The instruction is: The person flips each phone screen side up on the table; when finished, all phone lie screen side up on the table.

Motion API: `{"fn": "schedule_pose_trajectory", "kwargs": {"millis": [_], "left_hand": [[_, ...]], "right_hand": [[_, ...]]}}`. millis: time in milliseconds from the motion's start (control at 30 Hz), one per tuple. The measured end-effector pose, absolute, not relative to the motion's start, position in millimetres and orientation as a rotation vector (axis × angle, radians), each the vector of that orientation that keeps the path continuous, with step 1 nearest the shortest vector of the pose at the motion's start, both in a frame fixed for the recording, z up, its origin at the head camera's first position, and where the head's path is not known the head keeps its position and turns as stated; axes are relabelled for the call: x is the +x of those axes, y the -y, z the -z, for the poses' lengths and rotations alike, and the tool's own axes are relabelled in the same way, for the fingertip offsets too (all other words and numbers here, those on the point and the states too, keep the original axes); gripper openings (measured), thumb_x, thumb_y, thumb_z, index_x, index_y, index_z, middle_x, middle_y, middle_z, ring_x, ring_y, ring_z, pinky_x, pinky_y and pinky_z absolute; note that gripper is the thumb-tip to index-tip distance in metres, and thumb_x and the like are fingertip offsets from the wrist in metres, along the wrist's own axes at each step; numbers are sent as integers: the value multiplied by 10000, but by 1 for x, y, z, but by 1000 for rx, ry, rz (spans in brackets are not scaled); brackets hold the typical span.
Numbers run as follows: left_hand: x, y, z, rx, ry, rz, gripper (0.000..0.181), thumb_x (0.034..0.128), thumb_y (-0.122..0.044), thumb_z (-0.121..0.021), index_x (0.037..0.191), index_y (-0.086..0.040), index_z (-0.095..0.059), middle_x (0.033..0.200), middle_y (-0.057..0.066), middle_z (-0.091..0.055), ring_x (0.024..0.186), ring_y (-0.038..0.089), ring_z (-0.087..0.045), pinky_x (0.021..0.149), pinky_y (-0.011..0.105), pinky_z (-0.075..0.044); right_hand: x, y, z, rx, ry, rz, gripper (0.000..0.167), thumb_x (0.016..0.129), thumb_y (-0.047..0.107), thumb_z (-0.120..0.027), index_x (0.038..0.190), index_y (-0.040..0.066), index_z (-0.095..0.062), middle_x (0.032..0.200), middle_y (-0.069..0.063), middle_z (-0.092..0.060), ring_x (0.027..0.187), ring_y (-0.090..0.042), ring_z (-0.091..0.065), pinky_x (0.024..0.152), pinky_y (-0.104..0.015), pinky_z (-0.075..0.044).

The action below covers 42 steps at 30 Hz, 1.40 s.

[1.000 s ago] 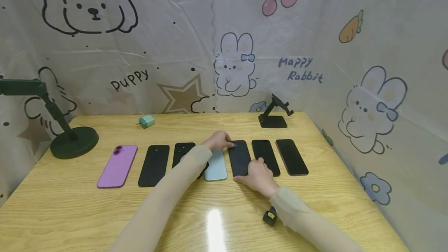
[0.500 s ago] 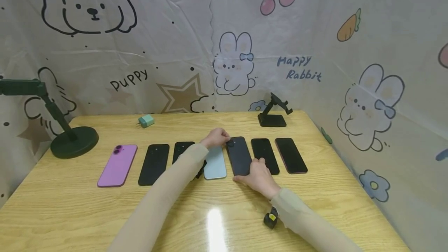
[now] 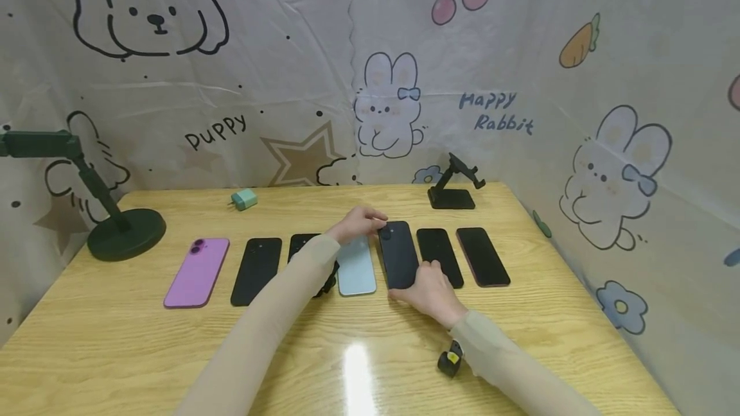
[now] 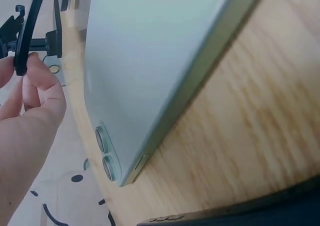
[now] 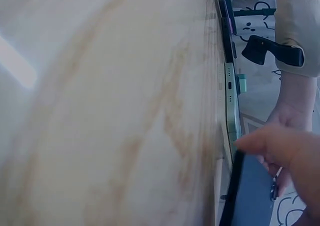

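Both hands hold a dark blue smartphone [image 3: 399, 255], back up, its far end raised off the table. At its far left corner my left hand [image 3: 356, 223] pinches it; the left wrist view shows the thin edge of the dark smartphone [image 4: 31, 26] between thumb and fingers. My right hand [image 3: 430, 291] grips the near end, thumb at the bottom edge and fingers along the right side. Just left lies a light blue smartphone [image 3: 356, 268], camera side up, partly under my left wrist. A black smartphone [image 3: 439, 259] lies close on the right, partly behind my right hand.
Further left in the row are a purple phone [image 3: 196, 273], a black phone [image 3: 257, 271] and another black phone [image 3: 300, 246] partly hidden by my sleeve. At the right end lies a dark phone [image 3: 483, 257]. Behind stand a charger [image 3: 244, 199], a phone stand [image 3: 453, 188] and a green lamp [image 3: 124, 233].
The dark blue phone's far end has lifted off the table, with the left hand moving up slightly along with it. The right hand has stayed at the near end.
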State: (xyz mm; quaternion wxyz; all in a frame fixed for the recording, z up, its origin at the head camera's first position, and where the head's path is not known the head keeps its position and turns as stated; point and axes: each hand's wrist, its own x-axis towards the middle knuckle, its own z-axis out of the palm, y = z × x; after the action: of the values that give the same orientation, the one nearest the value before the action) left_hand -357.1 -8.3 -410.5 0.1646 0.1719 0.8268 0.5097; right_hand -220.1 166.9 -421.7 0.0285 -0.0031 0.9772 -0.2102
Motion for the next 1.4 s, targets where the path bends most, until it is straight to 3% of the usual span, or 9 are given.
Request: {"fn": "schedule_pose_trajectory", "kwargs": {"millis": [133,267,400,500,700,900,1067,1267,1400], "left_hand": [[-359,9,414,504,-2308,-1519,318,991,-135,-521,1251,25,-610,1171,146,-627,757,120,-516,710,252,-471],[-358,10,413,496,-2263,-1579,315,994,-132,-514,1242,35,-613,1143,138,-634,749,128,-501,714,259,-450],[-357,11,413,503,-2261,-1571,319,990,-165,-531,1231,21,-626,1105,120,-646,789,137,-522,746,271,-458],[-359,12,415,496,-2258,-1565,329,990,-188,-535,1227,21,-627,1077,104,-652,812,125,-533,770,264,-470],[-363,14,420,480,-2188,-1607,363,993,-203,-533,1242,53,-601,1032,70,-637,856,109,-552,862,300,-502],[-364,13,422,489,-2099,-1658,424,995,-215,-533,1310,69,-533,1221,167,-603,1044,195,-595,991,358,-479],[-364,11,421,520,-2090,-1639,478,1000,-252,-526,1385,26,-470,1412,198,-485,1258,311,-517,1048,364,-431],[-363,11,422,528,-2030,-1667,485,1013,-261,-495,1419,-1,-435,1491,180,-393,1333,359,-426,1087,415,-385],[-362,8,422,483,-1958,-1696,483,1019,-281,-478,1445,-61,-418,1528,150,-340,1310,380,-449,1065,409,-409]], "right_hand": [[-221,-168,421,19,-3024,629,705,682,554,-773,993,-64,-635,936,-154,-570,694,-238,-534,553,-371,-467],[-221,-174,422,18,-3015,762,789,707,524,-752,1140,-115,-587,1084,-229,-604,925,-347,-600,742,-484,-526],[-220,-180,424,20,-2953,965,809,743,484,-743,1229,-132,-545,1204,-271,-587,1141,-423,-535,910,-520,-480],[-218,-183,424,29,-2911,1091,759,769,484,-734,1230,-94,-562,1186,-240,-614,1060,-359,-602,879,-469,-504],[-215,-188,426,40,-2723,1424,686,824,419,-727,1256,-84,-552,1059,-215,-675,620,-190,-685,646,-330,-575],[-213,-190,428,33,-2593,1566,644,865,440,-680,1235,-78,-584,869,-118,-713,702,-185,-689,674,-320,-577],[-213,-190,426,60,-2565,1603,545,909,468,-606,1129,-26,-674,837,-101,-712,683,-169,-674,704,-298,-563],[-211,-191,425,82,-2508,1663,505,960,428,-528,913,-52,-678,842,-130,-705,706,-159,-670,669,-254,-536],[-211,-191,425,89,-2487,1688,508,971,399,-509,983,-81,-676,803,-132,-708,643,-146,-646,689,-262,-536]]}}
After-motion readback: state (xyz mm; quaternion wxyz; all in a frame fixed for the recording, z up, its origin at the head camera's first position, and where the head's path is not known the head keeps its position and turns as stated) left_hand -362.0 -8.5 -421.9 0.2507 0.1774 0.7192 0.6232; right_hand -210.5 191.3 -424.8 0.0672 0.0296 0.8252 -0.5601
